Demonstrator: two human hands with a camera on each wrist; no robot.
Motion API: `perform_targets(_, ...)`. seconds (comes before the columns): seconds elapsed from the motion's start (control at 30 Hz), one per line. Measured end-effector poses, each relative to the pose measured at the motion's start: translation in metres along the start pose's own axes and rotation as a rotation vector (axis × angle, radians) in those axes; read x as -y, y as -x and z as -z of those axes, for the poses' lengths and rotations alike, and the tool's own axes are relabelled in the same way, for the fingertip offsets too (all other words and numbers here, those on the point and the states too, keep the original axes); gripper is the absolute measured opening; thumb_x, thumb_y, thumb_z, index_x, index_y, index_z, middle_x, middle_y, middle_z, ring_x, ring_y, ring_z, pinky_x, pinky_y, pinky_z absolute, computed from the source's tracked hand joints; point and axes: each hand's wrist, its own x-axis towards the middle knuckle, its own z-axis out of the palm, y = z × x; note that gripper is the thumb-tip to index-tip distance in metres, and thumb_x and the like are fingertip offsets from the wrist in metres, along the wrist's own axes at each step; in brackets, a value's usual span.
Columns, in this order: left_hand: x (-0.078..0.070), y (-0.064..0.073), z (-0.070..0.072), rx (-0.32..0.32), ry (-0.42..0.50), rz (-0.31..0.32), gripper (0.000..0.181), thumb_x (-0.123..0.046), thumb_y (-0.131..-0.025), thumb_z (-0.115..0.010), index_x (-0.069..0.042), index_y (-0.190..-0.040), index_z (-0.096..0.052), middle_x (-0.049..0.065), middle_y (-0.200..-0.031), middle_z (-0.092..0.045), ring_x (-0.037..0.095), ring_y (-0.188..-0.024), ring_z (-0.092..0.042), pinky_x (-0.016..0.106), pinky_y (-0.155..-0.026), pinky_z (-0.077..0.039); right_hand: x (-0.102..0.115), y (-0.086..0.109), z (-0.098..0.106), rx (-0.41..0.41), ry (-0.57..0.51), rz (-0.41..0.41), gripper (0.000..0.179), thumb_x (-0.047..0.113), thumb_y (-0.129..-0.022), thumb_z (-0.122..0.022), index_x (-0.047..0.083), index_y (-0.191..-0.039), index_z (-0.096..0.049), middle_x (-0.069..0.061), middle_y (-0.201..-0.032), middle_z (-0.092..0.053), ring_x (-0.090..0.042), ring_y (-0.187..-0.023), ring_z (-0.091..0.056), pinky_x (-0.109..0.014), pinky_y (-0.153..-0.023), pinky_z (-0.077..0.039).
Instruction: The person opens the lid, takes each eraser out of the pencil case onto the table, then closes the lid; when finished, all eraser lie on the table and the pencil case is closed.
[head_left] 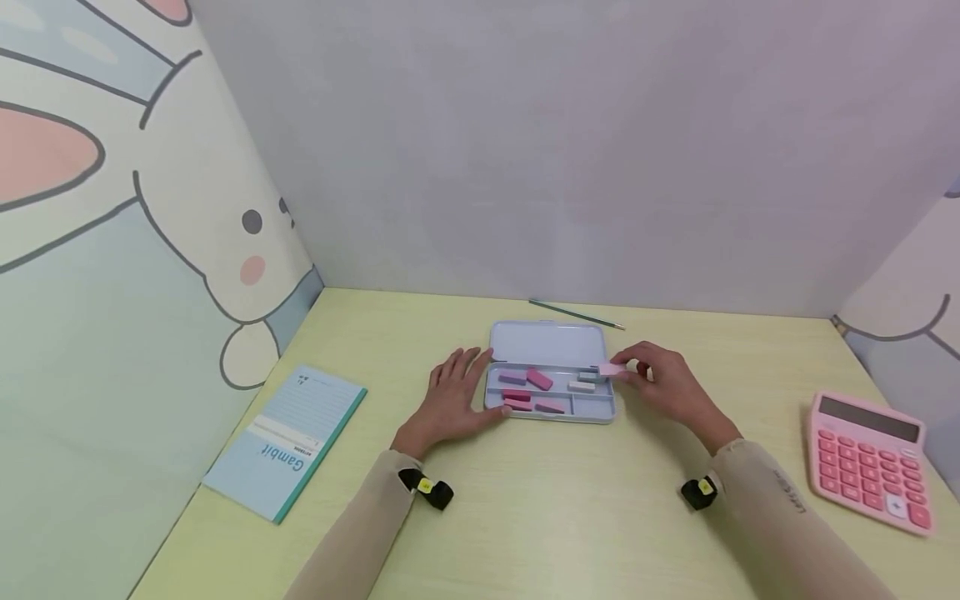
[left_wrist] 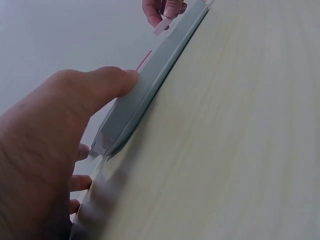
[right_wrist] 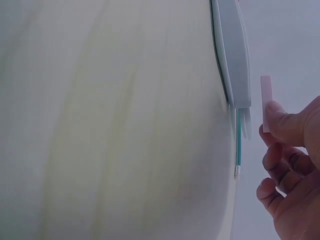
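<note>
One pink block [head_left: 609,369] juts from pinching fingers [head_left: 632,353] of the right hand [head_left: 672,387].

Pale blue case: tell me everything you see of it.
The shallow, rectangular, pale blue case looks like plastic and lies flat on the table, its lid open behind. Its divided tray holds small coloured blocks. The left hand touches its front edge; the right hand holds a pink block by the case's right end.
</note>
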Motion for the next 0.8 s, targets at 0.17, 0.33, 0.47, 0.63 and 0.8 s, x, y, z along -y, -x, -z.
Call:
perform_targets(0.17, -0.002, -0.001, 0.0, 0.002, -0.002, 0.0, 0.102, -0.072, -0.092, -0.061, -0.025, -0.173, -0.021, 0.011, -0.178, -0.025, 0.041, -0.167, -0.015, 0.068, -0.129, -0.019, -0.005, 0.001, 0.007, 0.002, 0.021, -0.05, 0.021, -0.002, -0.094, -0.076, 0.004, -0.114, -0.079, -0.016, -0.11, -0.075, -0.019, -0.081, -0.058, -0.024, -0.069, -0.045)
perform_targets(0.33, -0.002, -0.002, 0.0, 0.006, -0.014, 0.004, 0.102, -0.073, -0.093, -0.06, -0.025, -0.174, -0.019, 0.011, -0.178, -0.025, 0.04, -0.168, -0.014, 0.067, -0.13, -0.018, -0.01, 0.001, 0.01, 0.029, 0.031, -0.091, 0.021, -0.004, -0.095, -0.073, 0.003, -0.115, -0.078, -0.019, -0.111, -0.074, -0.022, -0.083, -0.059, -0.025, -0.069, -0.046)
perform_targets(0.47, -0.003, 0.0, 0.002, 0.014, -0.011, 0.011, 0.102, -0.072, -0.093, -0.06, -0.025, -0.174, -0.019, 0.011, -0.178, -0.024, 0.04, -0.168, -0.014, 0.067, -0.13, -0.018, -0.015, 0.0, 0.008, 0.064, 0.035, -0.122, 0.021, -0.003, -0.094, -0.073, -0.001, -0.114, -0.078, -0.022, -0.112, -0.075, -0.025, -0.085, -0.063, -0.032, -0.075, -0.052)
perform_targets(0.63, -0.003, 0.001, 0.002, 0.016, -0.011, 0.016, 0.102, -0.072, -0.093, -0.06, -0.025, -0.174, -0.019, 0.01, -0.178, -0.024, 0.04, -0.168, -0.015, 0.067, -0.13, -0.018, -0.02, -0.001, 0.004, 0.106, 0.071, -0.143, 0.017, -0.001, -0.095, -0.073, -0.003, -0.112, -0.078, -0.024, -0.11, -0.072, -0.028, -0.085, -0.064, -0.04, -0.077, -0.054)
perform_targets(0.8, -0.002, 0.001, 0.002, 0.016, -0.015, 0.017, 0.102, -0.073, -0.093, -0.06, -0.026, -0.174, -0.019, 0.011, -0.178, -0.024, 0.04, -0.168, -0.015, 0.067, -0.13, -0.018, -0.02, -0.003, 0.004, 0.12, 0.085, -0.162, 0.017, 0.002, -0.097, -0.072, -0.002, -0.113, -0.077, -0.024, -0.11, -0.07, -0.028, -0.085, -0.064, -0.038, -0.075, -0.052)
